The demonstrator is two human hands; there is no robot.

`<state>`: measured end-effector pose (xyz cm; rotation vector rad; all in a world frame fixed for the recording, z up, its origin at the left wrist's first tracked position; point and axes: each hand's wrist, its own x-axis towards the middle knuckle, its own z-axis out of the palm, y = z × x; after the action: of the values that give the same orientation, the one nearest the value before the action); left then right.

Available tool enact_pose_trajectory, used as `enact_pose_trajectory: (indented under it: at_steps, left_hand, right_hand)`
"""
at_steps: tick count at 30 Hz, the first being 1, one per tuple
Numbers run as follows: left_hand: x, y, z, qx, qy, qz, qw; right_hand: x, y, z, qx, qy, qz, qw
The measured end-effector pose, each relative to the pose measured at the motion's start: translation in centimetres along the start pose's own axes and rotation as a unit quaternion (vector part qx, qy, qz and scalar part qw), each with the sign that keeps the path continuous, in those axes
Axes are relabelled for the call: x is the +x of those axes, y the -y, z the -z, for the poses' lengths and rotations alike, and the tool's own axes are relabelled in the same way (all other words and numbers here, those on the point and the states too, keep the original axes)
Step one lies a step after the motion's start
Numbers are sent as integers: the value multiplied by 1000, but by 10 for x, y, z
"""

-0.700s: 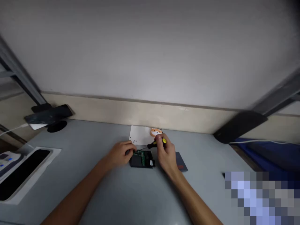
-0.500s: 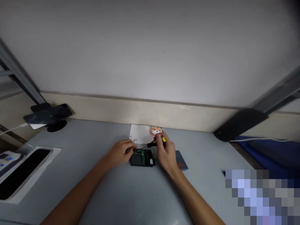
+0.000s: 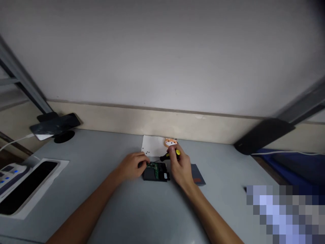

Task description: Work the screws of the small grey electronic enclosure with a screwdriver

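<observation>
By the left edge of the bench, a phone lies flat on white paper beside a pale unit with blue lights. Toward the far-left corner, another phone leans on a stand with a round base.

The left hand is curled, fingertips together at the far-left corner of an opened dark case with a green circuit board; I cannot tell whether they pinch a small part or only steady it. The case lies flat in the middle of the bench, nearer the far edge, within reach of both hands. Just beyond, a white sheet reaches the far edge; its small dark bits probably sit there because they show up on white. A fox-faced item rests at its right side.

The right hand grips a black-and-yellow screwdriver, held low with its shaft slanting left toward the board, likely for control. A dark flat panel lies just right of that hand.

The wall closes off the far edge, so room to move seems mostly sideways past the panel and back toward the near edge, where both forearms come in.
</observation>
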<state>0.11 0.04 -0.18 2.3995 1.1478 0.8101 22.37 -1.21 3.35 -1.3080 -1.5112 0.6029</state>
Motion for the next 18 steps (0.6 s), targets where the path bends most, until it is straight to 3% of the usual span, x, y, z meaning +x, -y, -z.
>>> enact_pose_trajectory:
  at_steps: [10,18]
  left_hand:
    - [-1,2,-2,-9,-6,-5,1000]
    - [-1,4,-4,4,-2,-7,1000]
  right_hand:
    - [-4,8,-4,-32,14,35,999]
    - [-2,4,-1,-8,-1,10,1000]
